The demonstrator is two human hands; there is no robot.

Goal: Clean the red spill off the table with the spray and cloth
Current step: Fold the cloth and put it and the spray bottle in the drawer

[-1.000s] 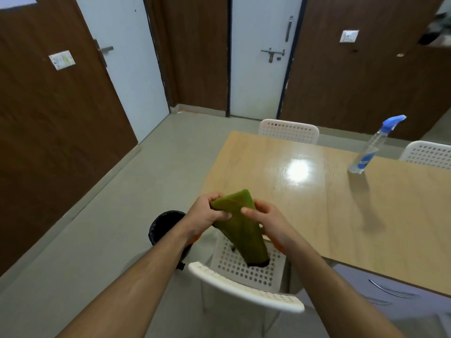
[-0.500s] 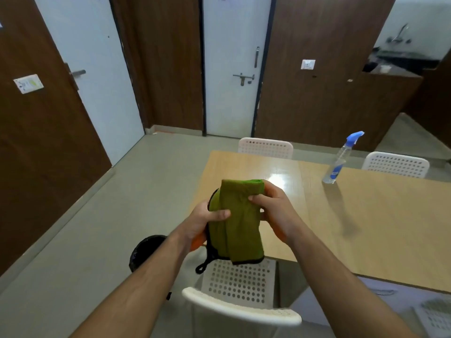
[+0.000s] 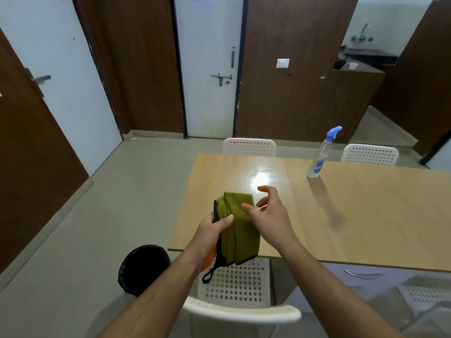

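Note:
My left hand [image 3: 214,230] grips a folded green cloth [image 3: 240,228] with a black edge and loop, held above the near left corner of the wooden table [image 3: 366,215]. Beside the cloth is my right hand [image 3: 268,211] with its fingers spread and relaxed; only the thumb tip touches the fabric. A clear spray bottle [image 3: 322,154] with a blue nozzle stands upright at the table's far side, well beyond both hands. No red spill shows on the tabletop; a bright glare sits near the middle left.
A white perforated chair [image 3: 241,311] stands right below my hands, with two more chairs [image 3: 249,147] behind the table. A black bin [image 3: 144,267] sits on the floor to the left. Drawers [image 3: 361,274] sit under the table. Doors line the far wall.
My right hand has let go of the cloth and opened its fingers. The left hand keeps hold of the cloth. The camera has tilted up, showing more of the room.

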